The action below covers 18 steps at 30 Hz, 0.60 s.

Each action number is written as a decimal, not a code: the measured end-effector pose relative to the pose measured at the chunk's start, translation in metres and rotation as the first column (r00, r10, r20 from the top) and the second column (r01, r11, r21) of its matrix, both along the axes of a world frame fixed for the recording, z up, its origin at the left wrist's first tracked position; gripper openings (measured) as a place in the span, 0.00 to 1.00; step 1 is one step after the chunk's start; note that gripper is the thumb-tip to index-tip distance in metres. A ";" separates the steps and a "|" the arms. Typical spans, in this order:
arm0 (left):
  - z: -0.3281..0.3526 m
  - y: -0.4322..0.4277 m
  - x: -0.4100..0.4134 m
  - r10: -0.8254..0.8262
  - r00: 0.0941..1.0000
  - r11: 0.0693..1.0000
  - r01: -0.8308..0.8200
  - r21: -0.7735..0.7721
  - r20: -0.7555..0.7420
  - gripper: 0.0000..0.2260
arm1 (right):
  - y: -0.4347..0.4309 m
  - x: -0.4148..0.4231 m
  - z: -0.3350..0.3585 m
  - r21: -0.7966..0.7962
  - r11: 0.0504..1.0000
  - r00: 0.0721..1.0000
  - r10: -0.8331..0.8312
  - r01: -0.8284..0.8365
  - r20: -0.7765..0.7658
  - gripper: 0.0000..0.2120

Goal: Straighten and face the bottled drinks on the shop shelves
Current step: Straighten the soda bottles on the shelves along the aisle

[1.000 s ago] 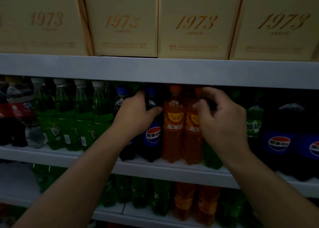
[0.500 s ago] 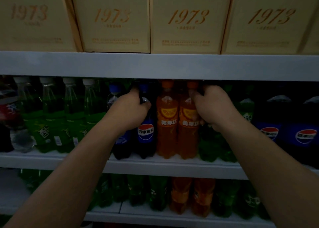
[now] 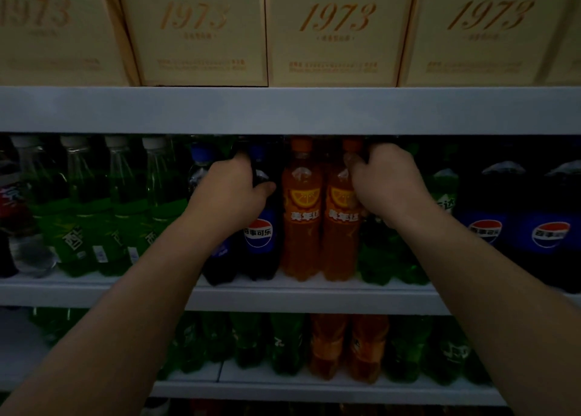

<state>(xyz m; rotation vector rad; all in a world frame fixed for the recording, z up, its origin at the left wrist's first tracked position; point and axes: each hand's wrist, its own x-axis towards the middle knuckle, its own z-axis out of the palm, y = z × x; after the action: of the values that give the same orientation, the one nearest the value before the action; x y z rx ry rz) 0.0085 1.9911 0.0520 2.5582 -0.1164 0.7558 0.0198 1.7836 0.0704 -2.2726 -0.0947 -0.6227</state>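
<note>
On the middle shelf [image 3: 314, 299] stands a row of bottled drinks. My left hand [image 3: 231, 192] grips the upper part of a dark Pepsi bottle [image 3: 261, 233] with a blue label. Two orange soda bottles [image 3: 303, 220] stand side by side just right of it, labels facing out. My right hand [image 3: 388, 186] reaches past the right orange bottle [image 3: 341, 227] and curls round the top of a green bottle [image 3: 383, 258] beside it; the fingertips are lost in the dark under the upper shelf.
Green Sprite bottles [image 3: 119, 208] and a cola bottle [image 3: 12, 201] fill the left of the shelf, large Pepsi bottles [image 3: 518, 227] the right. Cream boxes marked 1973 [image 3: 333, 31] line the shelf above. Green and orange bottles [image 3: 345, 346] stand on the shelf below.
Both hands have pushed deeper and higher into the shelf. The right hand moved off the orange bottle's neck to the green bottle beside it. The view came closer.
</note>
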 end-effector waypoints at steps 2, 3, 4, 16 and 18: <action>0.000 0.002 -0.001 0.003 1.000 1.000 -0.003 0.009 0.006 0.14 | 0.002 0.001 -0.001 -0.053 0.999 0.999 -0.002 0.004 0.034 0.13; -0.001 0.001 -0.001 0.003 1.000 1.000 -0.003 0.007 0.019 0.15 | 0.003 0.002 -0.001 -0.081 0.997 0.998 -0.009 0.013 0.056 0.14; -0.002 0.001 -0.002 0.002 0.999 1.000 -0.002 0.003 0.036 0.16 | 0.005 0.002 -0.002 -0.097 0.995 0.997 -0.017 0.024 0.075 0.15; -0.104 0.024 -0.041 0.423 0.818 0.842 -0.196 -0.503 0.389 0.17 | 0.030 -0.048 -0.069 -0.205 0.959 0.689 0.284 -0.197 0.667 0.10; -0.124 0.014 -0.039 0.469 0.839 0.801 -0.271 -0.533 0.278 0.20 | 0.054 -0.048 -0.066 -0.284 0.898 0.706 0.440 -0.337 0.555 0.13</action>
<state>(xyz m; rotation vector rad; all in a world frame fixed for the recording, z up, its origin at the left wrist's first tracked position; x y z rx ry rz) -0.0308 2.0053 -0.0721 1.9395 0.4248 1.2781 -0.0283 1.8374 0.0043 -2.0101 -0.9574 -1.1208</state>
